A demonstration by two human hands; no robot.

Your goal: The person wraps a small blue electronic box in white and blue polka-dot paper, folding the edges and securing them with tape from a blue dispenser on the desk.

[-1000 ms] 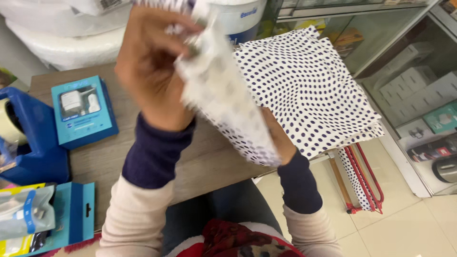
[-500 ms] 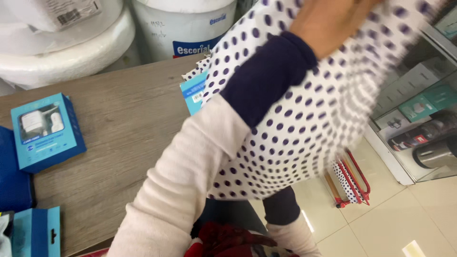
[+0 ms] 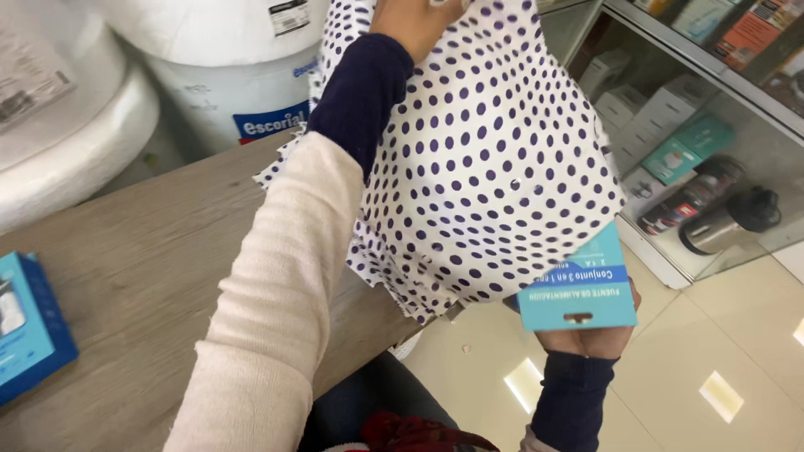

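A blue box (image 3: 578,289) is pinched from below by the right hand (image 3: 586,339), fingers closed on its hanger end, so that its far end sits under the dotted paper (image 3: 494,184). Beyond, the paper's upper edge is gripped by the left hand (image 3: 414,21), fingers mostly cropped, apparently to drape it over the box. Another box (image 3: 29,326) lies on the table (image 3: 142,251).

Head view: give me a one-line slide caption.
Left hand lifts a polka-dot bag above the wooden counter while right hand holds a blue box at its edge.
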